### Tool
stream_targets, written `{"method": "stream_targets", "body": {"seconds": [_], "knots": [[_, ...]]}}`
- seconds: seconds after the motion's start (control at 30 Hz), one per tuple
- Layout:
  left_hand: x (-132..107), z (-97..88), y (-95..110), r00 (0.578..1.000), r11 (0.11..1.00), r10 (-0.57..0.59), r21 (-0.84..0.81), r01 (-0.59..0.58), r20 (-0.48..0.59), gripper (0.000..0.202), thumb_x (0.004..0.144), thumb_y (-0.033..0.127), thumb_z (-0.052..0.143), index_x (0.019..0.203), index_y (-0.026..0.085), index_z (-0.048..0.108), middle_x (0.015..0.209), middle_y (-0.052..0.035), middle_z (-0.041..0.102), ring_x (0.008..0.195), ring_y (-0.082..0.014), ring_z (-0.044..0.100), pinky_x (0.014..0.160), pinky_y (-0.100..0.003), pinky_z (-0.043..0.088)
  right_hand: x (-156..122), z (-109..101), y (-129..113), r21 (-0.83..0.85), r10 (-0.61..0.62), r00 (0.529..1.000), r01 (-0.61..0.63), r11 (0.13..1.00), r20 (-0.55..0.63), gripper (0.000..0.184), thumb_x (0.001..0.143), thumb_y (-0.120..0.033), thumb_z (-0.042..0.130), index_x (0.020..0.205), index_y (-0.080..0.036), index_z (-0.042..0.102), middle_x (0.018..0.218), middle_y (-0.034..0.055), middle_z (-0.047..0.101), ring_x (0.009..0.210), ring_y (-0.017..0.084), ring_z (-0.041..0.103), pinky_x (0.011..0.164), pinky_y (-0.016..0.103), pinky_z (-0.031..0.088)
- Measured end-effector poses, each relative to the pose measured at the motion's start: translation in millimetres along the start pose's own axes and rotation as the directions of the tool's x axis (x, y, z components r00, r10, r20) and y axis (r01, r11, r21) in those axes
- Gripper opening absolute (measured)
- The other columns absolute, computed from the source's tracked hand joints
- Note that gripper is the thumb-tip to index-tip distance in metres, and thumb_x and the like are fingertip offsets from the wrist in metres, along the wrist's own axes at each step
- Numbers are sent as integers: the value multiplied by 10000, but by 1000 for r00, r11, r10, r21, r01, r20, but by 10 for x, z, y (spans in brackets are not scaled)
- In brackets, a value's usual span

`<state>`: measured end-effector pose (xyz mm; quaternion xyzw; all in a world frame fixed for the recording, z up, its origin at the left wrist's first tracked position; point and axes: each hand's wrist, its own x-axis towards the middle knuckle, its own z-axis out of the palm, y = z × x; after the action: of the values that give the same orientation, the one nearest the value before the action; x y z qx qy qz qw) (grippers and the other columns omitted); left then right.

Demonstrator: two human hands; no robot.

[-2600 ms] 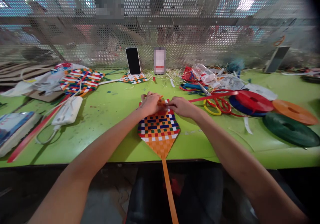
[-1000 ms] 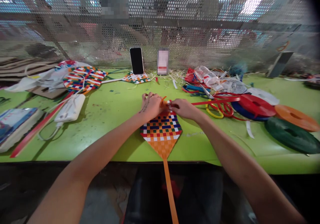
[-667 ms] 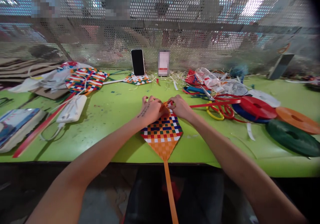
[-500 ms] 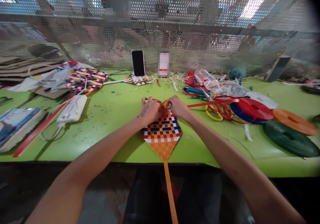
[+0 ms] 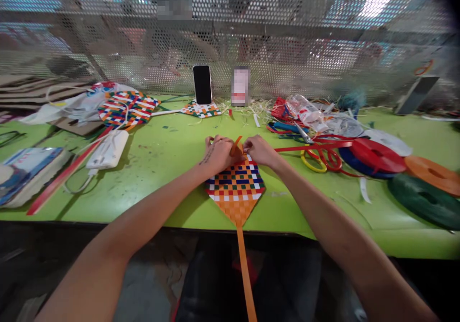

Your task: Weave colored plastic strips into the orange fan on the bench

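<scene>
A woven fan [image 5: 236, 187] of orange, blue, red, white and green strips lies on the green table [image 5: 161, 168], its long orange handle hanging over the near edge. My left hand [image 5: 220, 153] presses on the fan's top left edge, fingers curled. My right hand [image 5: 259, 150] pinches an orange strip [image 5: 235, 145] that loops up at the fan's top between both hands.
Finished woven fans [image 5: 124, 109] lie at the back left beside a white power bank [image 5: 109, 150] and a book [image 5: 25, 166]. A phone [image 5: 202, 84] leans on the mesh wall. Scissors [image 5: 318, 159] and strip rolls [image 5: 377, 155] in red, orange and green lie on the right.
My right hand has slid left, closer to my left hand at the fan's top. The orange strip now loops up between them. The view shifted slightly.
</scene>
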<state>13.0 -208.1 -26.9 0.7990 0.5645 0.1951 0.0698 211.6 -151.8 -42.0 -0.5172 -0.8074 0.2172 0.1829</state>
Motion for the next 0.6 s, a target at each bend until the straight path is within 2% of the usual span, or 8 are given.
{"method": "stream_targets", "body": {"seconds": [0.13, 0.23, 0.3, 0.37, 0.47, 0.6], "knots": [[0, 15, -8, 1000, 1000, -2, -10, 2, -8, 360, 940, 622, 730, 953, 270, 804, 1171, -76, 792, 1235, -349, 598, 1077, -550, 319, -11, 25, -72, 32, 40, 999, -39, 999, -32, 257, 816, -26, 599, 945, -121, 800, 945, 104, 787, 868, 192, 685, 775, 265, 489], [1, 34, -22, 1000, 1000, 3, -7, -3, -13, 376, 939, 630, 725, 961, 262, 800, 1194, -81, 787, 1238, -350, 597, 1072, -547, 324, -52, -35, -122, 88, 32, 999, -29, 996, -41, 289, 861, -52, 624, 1040, -127, 838, 974, 103, 803, 861, 195, 700, 793, 278, 507], [0, 46, -30, 1000, 1000, 1, -2, -1, -20, 374, 933, 623, 732, 949, 254, 789, 1185, -87, 784, 1237, -348, 599, 1078, -544, 324, -116, -105, -144, 33, 0, 999, 1, 999, -45, 300, 904, -93, 634, 1094, -149, 860, 1046, 120, 803, 914, 220, 710, 826, 297, 515], [-1, 52, -32, 1000, 1000, -2, -1, 2, -20, 368, 935, 614, 734, 918, 248, 770, 1145, -86, 785, 1221, -337, 606, 1086, -542, 320, -200, -173, -157, -91, -25, 999, 22, 996, -34, 303, 936, -127, 628, 1096, -178, 880, 1123, 141, 786, 982, 254, 708, 858, 322, 512], [-2, 47, -25, 1000, 1000, -9, -6, 9, -14, 377, 942, 613, 733, 869, 243, 750, 1112, -76, 788, 1196, -324, 612, 1084, -544, 320, -307, -238, -167, -223, -17, 1000, 21, 975, 19, 364, 922, -92, 607, 1121, -210, 888, 1176, 147, 764, 1021, 275, 700, 856, 330, 500], [-2, 28, -10, 1000, 1000, -7, -18, 7, -8, 376, 946, 610, 731, 865, 244, 756, 1138, -62, 789, 1204, -332, 606, 1067, -547, 325, -322, -250, -149, -220, -35, 997, 51, 974, 76, 410, 899, -45, 594, 1128, -214, 889, 1147, 135, 760, 1011, 261, 698, 875, 316, 494]]}}
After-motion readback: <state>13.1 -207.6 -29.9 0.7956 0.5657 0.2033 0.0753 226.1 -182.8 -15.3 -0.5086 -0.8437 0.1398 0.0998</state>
